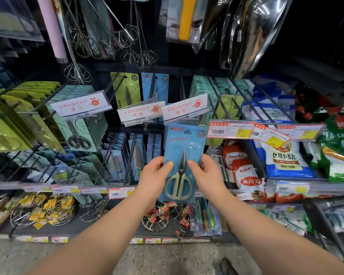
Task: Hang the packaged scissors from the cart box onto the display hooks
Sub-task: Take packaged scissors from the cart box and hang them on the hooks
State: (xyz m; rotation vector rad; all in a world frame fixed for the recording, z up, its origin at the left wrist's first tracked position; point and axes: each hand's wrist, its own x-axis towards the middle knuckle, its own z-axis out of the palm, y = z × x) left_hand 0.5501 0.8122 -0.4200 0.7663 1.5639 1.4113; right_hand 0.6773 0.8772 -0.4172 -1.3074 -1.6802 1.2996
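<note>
I hold one packaged pair of scissors [184,147], a blue card with a clear blister and pale-handled scissors, upright in front of the display. My left hand [155,175] grips its left edge and my right hand [206,173] grips its right edge. The pack's hang hole sits just below a white sign-tagged display hook [185,114]. More blue scissor packs [135,155] hang on hooks lower left of it. The cart box is out of view.
Green and teal packaged tools [18,120] fill hooks at left. Whisks [127,36] hang above. Bags of food [284,155] sit on shelves at right behind price tags [246,132]. Wire racks [44,211] lie on the bottom shelf.
</note>
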